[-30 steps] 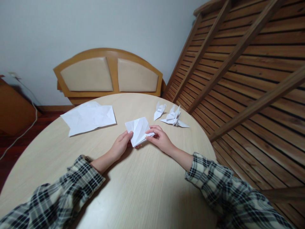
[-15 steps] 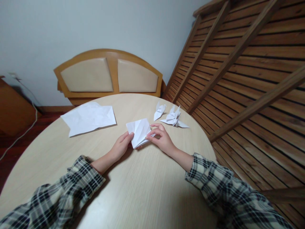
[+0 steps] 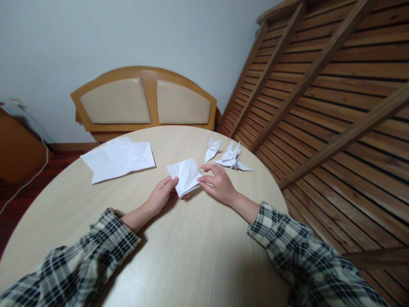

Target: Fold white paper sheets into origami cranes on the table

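Observation:
A small folded square of white paper (image 3: 184, 174) is held above the middle of the table, its face creased and its layers showing at the lower right edge. My left hand (image 3: 161, 194) grips its left side, thumb on top and fingers mostly hidden underneath. At the right corner, the thumb and a fingertip of my right hand (image 3: 220, 184) pinch the edge, while another finger is raised and bent. Beyond my right hand lie folded paper cranes: one (image 3: 212, 149) alone, and a cluster (image 3: 232, 157) beside it with wings overlapping.
Flat sheets of white paper (image 3: 119, 158) lie at the back left of the round wooden table (image 3: 179, 256). Behind it stands a padded headboard (image 3: 145, 102) against the wall. A slatted wooden frame (image 3: 335, 94) leans along the right side. A white cable (image 3: 35, 179) hangs at the left.
The right corner layers of the folded paper now lie closer together. My right fingertips have shifted slightly up and outward along the edge. My left hand keeps its grip.

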A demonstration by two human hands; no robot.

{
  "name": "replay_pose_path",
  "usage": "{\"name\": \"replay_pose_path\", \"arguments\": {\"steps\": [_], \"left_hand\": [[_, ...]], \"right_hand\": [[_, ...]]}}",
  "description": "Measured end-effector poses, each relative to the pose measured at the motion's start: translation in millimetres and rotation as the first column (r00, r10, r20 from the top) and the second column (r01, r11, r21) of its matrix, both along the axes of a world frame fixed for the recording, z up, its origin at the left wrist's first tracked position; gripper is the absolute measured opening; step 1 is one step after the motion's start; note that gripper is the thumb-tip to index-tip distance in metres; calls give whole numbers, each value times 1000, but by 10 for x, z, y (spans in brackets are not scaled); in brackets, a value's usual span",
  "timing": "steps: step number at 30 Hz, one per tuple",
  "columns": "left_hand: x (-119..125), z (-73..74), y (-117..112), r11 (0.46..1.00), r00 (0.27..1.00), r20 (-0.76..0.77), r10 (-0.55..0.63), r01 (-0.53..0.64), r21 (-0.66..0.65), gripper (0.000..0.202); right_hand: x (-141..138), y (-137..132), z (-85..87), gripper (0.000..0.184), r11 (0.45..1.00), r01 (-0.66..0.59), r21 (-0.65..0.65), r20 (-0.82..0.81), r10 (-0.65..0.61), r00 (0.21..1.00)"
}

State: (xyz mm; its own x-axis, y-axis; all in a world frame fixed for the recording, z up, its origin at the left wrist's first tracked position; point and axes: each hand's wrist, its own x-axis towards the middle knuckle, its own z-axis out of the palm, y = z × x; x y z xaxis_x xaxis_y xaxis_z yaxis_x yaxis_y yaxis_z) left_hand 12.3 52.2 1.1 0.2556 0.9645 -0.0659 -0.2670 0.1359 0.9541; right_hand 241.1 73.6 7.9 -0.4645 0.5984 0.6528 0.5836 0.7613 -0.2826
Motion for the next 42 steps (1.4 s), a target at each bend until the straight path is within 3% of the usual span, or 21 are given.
{"name": "replay_pose_path", "arguments": {"steps": [6,13,17,25,42], "left_hand": [[-4,-14,11,1000,999,-16,-30,30,4,37],[10,-6,8,999,998,-32,-49,49,2,39],[4,6,-1,998,996,-61,-67,66,-10,42],[-3,33,-2,980,978,-129,-162,175,98,46],[-11,44,-20,974,979,-92,-181,191,118,46]], "right_hand": [[-25,-19,-11,21,1000,21,-1,51,-21,998],[-26,10,-22,22,998,-22,61,2,22,1000],[-32,1,-8,23,1000,4,22,2,-4,1000],[-33,-7,3,24,1000,-4,-4,-4,4,1000],[-31,-2,5,28,997,-9,-79,-25,7,1000]]}}
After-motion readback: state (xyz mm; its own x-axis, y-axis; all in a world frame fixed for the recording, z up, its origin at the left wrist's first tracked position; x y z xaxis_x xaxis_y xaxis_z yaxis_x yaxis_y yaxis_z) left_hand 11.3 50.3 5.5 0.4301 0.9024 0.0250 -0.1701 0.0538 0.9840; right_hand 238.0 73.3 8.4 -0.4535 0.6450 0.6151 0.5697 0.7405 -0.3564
